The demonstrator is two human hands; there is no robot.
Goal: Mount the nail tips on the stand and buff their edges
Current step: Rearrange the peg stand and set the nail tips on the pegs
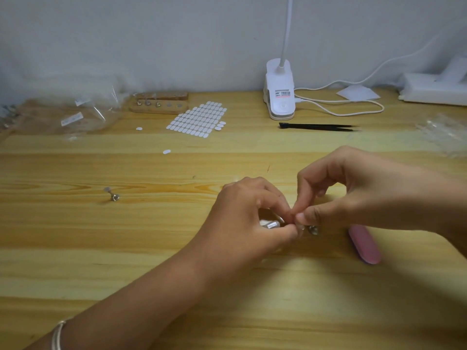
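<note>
My left hand [249, 221] and my right hand [353, 195] meet at the middle of the wooden table, fingertips pinched together over a small metal nail-tip holder [314, 230]. The left hand's fingers curl round a small silvery piece [271, 224]; whether a nail tip sits between the fingertips is hidden. A pink buffer block [364, 245] lies on the table just right of the hands. Another metal holder with a clear tip [112, 194] lies alone at the left. The wooden stand [159, 103] at the back holds three holders.
A sheet of white adhesive tabs [198, 119] lies behind the middle, with loose tabs [166, 151] near it. Black tweezers [318, 127], a white clip lamp [280, 94] with its cable, and clear plastic bags [73, 114] sit along the back.
</note>
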